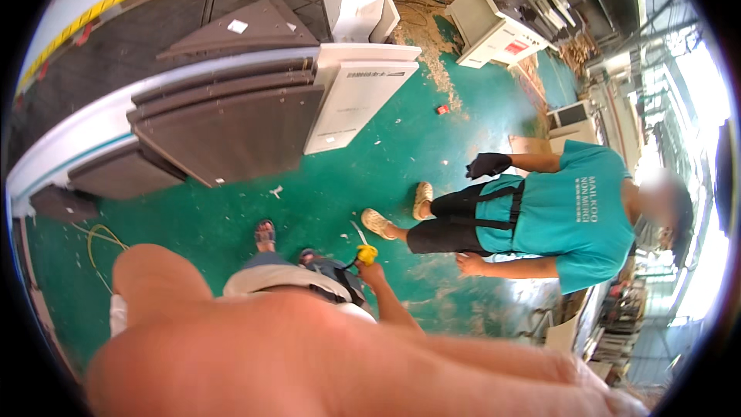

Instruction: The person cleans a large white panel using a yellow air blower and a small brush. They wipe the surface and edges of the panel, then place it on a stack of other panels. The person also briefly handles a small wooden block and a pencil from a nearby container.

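Observation:
Very close and blurred, my left hand and arm (324,363) fill the lower part of the head view; whether its fingers are spread or closed does not show. My right hand (373,272) is beyond it, beside my hip and the dark bag (340,276) at my waist. Its fingers are closed around a small yellow hand tool (366,253), with a thin pale strip (358,230) pointing away from it. The tool's exact kind is too small to make out. My sandaled foot (265,233) stands on the green floor.
A co-worker (571,216) in a teal shirt stands at the right, one hand in a dark glove (488,164). Brown panels (239,135) and white boards (363,104) lean against a long machine at the left. Sawdust (432,54) lies near a white machine (498,31).

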`<state>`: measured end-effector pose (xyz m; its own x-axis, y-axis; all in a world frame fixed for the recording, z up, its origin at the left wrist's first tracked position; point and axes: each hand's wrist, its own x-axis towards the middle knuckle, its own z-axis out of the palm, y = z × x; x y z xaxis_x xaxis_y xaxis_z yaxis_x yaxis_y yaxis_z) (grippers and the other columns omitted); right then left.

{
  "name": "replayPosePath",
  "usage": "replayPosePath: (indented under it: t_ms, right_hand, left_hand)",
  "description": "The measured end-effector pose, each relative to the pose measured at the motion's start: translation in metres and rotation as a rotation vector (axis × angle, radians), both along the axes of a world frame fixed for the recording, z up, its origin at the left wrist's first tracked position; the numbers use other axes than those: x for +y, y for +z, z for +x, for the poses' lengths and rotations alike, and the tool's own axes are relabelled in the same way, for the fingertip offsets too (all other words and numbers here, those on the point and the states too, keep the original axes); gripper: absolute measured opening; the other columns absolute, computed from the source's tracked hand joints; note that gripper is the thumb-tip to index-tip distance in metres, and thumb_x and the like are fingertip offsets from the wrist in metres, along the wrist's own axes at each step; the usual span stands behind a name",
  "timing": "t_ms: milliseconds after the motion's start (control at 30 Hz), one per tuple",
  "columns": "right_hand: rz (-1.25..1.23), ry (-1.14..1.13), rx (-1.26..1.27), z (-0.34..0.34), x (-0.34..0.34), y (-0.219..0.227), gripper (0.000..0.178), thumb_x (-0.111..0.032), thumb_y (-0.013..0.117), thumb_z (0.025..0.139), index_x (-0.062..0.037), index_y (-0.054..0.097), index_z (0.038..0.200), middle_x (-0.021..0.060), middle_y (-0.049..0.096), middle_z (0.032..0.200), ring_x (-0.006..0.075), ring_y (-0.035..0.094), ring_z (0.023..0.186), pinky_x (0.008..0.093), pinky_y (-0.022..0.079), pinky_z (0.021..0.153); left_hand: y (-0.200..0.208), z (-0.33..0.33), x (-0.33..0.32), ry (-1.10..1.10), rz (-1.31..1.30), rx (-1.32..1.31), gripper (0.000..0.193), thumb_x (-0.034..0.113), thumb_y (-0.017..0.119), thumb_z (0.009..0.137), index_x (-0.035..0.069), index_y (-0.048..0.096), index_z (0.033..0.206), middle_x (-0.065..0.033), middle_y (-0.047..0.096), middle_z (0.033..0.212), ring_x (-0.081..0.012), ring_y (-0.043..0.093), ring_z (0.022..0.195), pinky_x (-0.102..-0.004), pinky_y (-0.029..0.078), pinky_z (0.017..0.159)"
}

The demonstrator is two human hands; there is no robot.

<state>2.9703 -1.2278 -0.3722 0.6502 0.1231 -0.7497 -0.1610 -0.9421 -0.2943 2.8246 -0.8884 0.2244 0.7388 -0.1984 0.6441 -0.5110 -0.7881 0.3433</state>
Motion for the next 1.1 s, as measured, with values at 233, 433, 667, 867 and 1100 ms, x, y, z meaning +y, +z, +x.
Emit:
replayPosePath:
  t_ms: [233,433,667,867,1100]
  right_hand:
    - [0.079,0.219,0.106,-0.014,0.012,0.033,0.034,-0.035,0.069,0.093,-0.0026,0.075,0.103,0.012,0.077,0.084,0.0271,0.075,0.077,0.0383,0.056,0.067]
    - [0.155,0.294,0.213,-0.054,-0.054,0.007,0.035,-0.035,0.071,0.092,-0.0013,0.074,0.1,0.0101,0.075,0.086,0.0218,0.073,0.079,0.0373,0.055,0.069]
    - [-0.022,0.272,0.36,-0.062,-0.161,-0.026,0.025,-0.024,0.072,0.093,-0.0012,0.074,0.103,0.0073,0.07,0.084,0.0204,0.068,0.072,0.0357,0.055,0.065]
    - [0.104,0.207,0.452,-0.051,-0.153,-0.041,0.024,-0.024,0.067,0.097,-0.0036,0.074,0.107,0.0074,0.069,0.082,0.0193,0.07,0.071,0.0341,0.057,0.063]
    - [0.137,0.092,0.328,-0.095,-0.102,0.002,0.021,-0.025,0.072,0.094,-0.008,0.074,0.106,0.0062,0.069,0.081,0.0185,0.07,0.068,0.0337,0.055,0.058]
  left_hand:
    - [-0.028,-0.027,-0.066,-0.185,-0.212,0.038,0.008,0.002,0.064,0.087,-0.004,0.067,0.082,-0.0197,0.068,0.094,-0.0339,0.069,0.091,-0.0402,0.058,0.076]
    - [-0.035,-0.054,-0.123,-0.135,-0.3,0.041,0.008,0.003,0.065,0.087,-0.003,0.068,0.082,-0.0205,0.067,0.097,-0.0341,0.069,0.092,-0.0406,0.058,0.077]
    - [-0.035,-0.098,-0.183,-0.054,-0.394,0.058,0.008,0.004,0.066,0.087,-0.003,0.069,0.083,-0.0213,0.067,0.099,-0.0343,0.068,0.093,-0.0411,0.057,0.078]
    - [-0.039,-0.125,-0.211,-0.071,-0.452,0.053,0.009,0.005,0.067,0.087,-0.002,0.069,0.084,-0.022,0.066,0.102,-0.0345,0.068,0.095,-0.0415,0.056,0.079]
    - [-0.037,-0.189,-0.217,-0.114,-0.468,0.055,0.009,0.007,0.068,0.087,-0.002,0.07,0.085,-0.0229,0.066,0.104,-0.0348,0.068,0.096,-0.042,0.056,0.081]
